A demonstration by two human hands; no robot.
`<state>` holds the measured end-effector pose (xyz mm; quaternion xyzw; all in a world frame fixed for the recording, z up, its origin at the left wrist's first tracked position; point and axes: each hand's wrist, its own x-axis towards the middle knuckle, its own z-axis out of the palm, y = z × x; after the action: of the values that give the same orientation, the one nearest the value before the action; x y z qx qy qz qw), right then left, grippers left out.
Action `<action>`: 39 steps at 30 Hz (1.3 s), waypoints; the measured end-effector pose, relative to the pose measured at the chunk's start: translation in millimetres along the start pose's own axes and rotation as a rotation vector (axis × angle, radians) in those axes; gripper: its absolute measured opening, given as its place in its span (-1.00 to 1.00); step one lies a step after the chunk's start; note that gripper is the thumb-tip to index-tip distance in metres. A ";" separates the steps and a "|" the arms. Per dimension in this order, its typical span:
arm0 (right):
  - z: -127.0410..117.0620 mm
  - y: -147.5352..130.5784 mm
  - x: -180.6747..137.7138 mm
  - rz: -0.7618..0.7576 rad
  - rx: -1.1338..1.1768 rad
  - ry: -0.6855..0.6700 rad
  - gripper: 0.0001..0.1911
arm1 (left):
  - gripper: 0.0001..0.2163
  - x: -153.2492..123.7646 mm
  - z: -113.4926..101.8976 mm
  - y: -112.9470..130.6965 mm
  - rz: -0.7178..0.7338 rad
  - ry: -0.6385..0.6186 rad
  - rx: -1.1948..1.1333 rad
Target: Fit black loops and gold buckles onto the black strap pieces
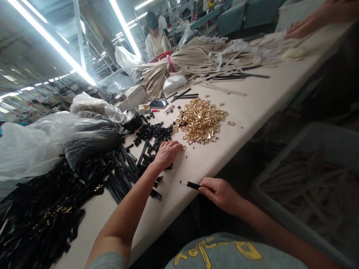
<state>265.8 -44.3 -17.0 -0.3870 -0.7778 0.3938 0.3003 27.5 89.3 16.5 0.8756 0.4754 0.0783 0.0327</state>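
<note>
My left hand [166, 153] rests palm-down on the cream table [252, 108], fingers curled over a gold buckle at the near edge of the pile of gold buckles [200, 120]. Small black loops [153, 135] lie scattered just beyond and under this hand. My right hand [221, 193] is near the table's front edge, fingers pinched on one end of a short black strap [193, 185] that points left over the table. A heap of black straps [56, 209] fills the table's left side.
Clear plastic bags [42, 142] lie at the left. Bundled cream straps [202, 59] cover the far end, where another person's hand [305, 24] rests. A phone [157, 104] and small tools lie past the buckles. A grey bin [314, 190] of straps stands on the right.
</note>
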 end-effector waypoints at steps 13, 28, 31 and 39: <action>2.0 5.6 5.8 0.017 -0.029 -0.027 -0.63 | -0.77 -39.5 -10.2 -7.5 -0.006 0.093 0.029; 2.7 8.9 3.9 0.036 0.017 -0.020 -0.65 | -0.78 -24.7 -21.8 21.2 -0.175 -0.144 0.121; 0.0 8.2 2.6 0.038 0.030 0.002 -0.66 | -0.83 -25.6 -19.1 16.7 -0.233 -0.006 -0.152; -11.6 -5.9 20.0 0.140 0.363 0.200 -0.64 | -0.75 -50.4 -5.5 51.5 -0.663 0.342 -1.494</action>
<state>262.1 -25.4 -2.9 -0.4168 -0.6317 0.5067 0.4129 42.2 18.8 23.4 0.4141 0.5298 0.4912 0.5536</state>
